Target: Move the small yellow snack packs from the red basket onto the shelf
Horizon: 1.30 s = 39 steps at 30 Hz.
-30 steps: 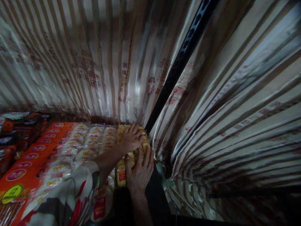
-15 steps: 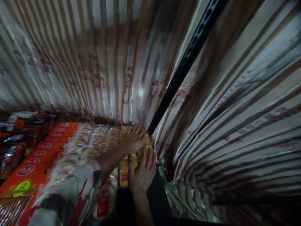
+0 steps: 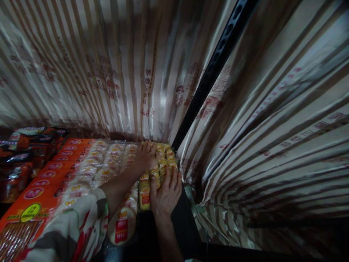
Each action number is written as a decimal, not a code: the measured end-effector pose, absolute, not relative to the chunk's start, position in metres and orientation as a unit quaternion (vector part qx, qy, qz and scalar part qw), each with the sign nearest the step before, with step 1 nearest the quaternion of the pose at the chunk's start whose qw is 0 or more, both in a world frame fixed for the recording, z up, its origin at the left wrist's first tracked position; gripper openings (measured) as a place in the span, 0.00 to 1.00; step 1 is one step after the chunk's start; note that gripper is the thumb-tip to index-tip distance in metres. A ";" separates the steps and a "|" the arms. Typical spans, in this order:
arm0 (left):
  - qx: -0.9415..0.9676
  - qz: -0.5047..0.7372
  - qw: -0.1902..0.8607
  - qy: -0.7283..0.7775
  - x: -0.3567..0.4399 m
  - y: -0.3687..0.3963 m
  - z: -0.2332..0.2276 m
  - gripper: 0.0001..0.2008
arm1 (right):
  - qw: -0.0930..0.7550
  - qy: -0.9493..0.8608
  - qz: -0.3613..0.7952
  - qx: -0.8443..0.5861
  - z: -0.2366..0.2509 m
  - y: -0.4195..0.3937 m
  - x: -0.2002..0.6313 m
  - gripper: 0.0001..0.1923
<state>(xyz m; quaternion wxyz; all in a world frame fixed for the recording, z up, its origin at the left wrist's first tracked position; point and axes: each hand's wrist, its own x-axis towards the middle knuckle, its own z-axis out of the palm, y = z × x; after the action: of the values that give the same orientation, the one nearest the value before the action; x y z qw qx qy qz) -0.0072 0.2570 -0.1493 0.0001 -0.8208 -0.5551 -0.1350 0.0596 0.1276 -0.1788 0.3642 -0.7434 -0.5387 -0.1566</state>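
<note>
Hands are both down on the row of yellow snack packets [image 3: 160, 160] at lower centre of the frame, hard against the black perforated shelf upright [image 3: 215, 69]. The left hand [image 3: 145, 155] reaches across from the lower left, its floral sleeve [image 3: 68, 229] filling the bottom corner, and lies flat with fingers spread on the far end of the row. A second ago that hand sat further right, covering the packets next to the upright; now it has slid left, and three or four yellow packet tops show bare between it and the post. The right hand [image 3: 165, 193] comes up from the bottom edge, palm down, fingers spread and pressing on the near end of the same row; it has barely shifted, only crept slightly up the frame. Neither hand pinches anything: both are open and pressing.

That uncovering suggests the yellow row is now seated in its slot and is being patted level rather than carried.

Left of the yellow row run ranks of pale wrapped buns [image 3: 109, 163] with orange labels, then a long line of orange boxes [image 3: 40, 182] toward the lower left, and dark red bags [image 3: 16, 160] at the left edge. Striped shiny fabric [image 3: 272, 127] with red print hangs behind and to the right, filling most of the frame.
</note>
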 end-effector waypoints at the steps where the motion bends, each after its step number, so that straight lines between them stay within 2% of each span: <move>1: -0.820 -0.134 -0.005 -0.556 -0.007 0.256 -0.149 0.31 | 0.363 -0.539 -0.154 -0.744 -0.179 0.128 0.060 0.31; 11: -0.820 -0.117 -0.052 -0.557 -0.007 0.258 -0.137 0.29 | 0.345 -0.543 -0.156 -0.749 -0.180 0.127 0.061 0.31; 17: -0.849 -0.164 -0.026 -0.502 0.004 0.240 -0.128 0.26 | 0.355 -0.539 -0.148 -0.749 -0.177 0.126 0.060 0.30; 20: -0.874 -0.139 -0.051 -0.462 0.008 0.235 -0.132 0.26 | 0.359 -0.540 -0.143 -0.748 -0.177 0.126 0.061 0.31; 26: -0.870 -0.100 -0.074 -0.477 0.010 0.238 -0.138 0.27 | 0.353 -0.543 -0.134 -0.750 -0.173 0.123 0.061 0.31; 31: -0.875 -0.110 -0.063 -0.467 0.007 0.239 -0.140 0.27 | 0.345 -0.555 -0.158 -0.740 -0.172 0.111 0.060 0.36; 36: -0.877 -0.107 -0.066 -0.464 0.006 0.240 -0.143 0.28 | 0.305 -0.591 -0.150 -0.731 -0.184 0.100 0.064 0.49; 39: -0.875 -0.102 -0.067 -0.468 0.006 0.239 -0.142 0.29 | 0.288 -0.607 -0.136 -0.728 -0.189 0.098 0.065 0.51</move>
<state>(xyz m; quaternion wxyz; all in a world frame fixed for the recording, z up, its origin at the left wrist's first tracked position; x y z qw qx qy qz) 0.0061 0.2388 -0.1415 -0.0667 -0.8753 -0.4679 -0.1020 0.0650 0.0979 -0.1888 0.2879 -0.7278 -0.6074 -0.1361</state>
